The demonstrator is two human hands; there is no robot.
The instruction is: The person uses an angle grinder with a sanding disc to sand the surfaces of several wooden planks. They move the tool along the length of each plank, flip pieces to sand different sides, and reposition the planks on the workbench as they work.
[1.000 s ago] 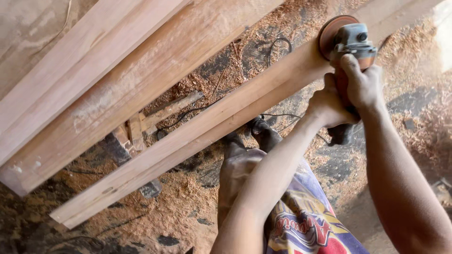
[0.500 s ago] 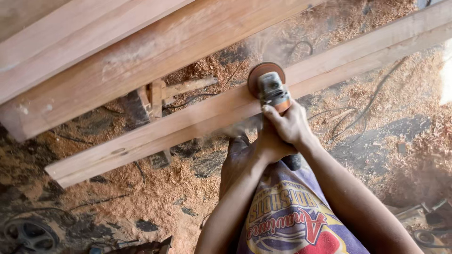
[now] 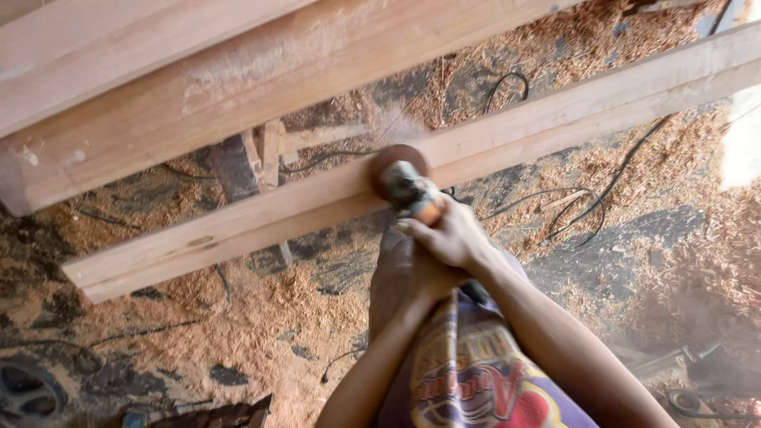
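Observation:
A sanding machine [image 3: 410, 190] with a round reddish disc [image 3: 395, 162] rests against the upper face of a long pale wooden beam [image 3: 594, 103] that runs from lower left to upper right. My right hand [image 3: 450, 236] grips the machine's body from behind. Just below it, my left hand [image 3: 400, 273] is wrapped around the machine's rear part and lies mostly in shadow. A little dust rises above the disc. My patterned shorts [image 3: 468, 372] fill the bottom middle.
Two wider planks [image 3: 238, 79] lie above the beam at the upper left. Short wood offcuts [image 3: 265, 150] prop things underneath. Sawdust [image 3: 261, 333] and black cables [image 3: 587, 206] cover the ground. Some tool [image 3: 697, 380] lies at the lower right, a round dark object [image 3: 24, 392] at the lower left.
Both hands have slid the sanding machine leftwards along the beam, from near its right end to about its middle. The view has shifted with them.

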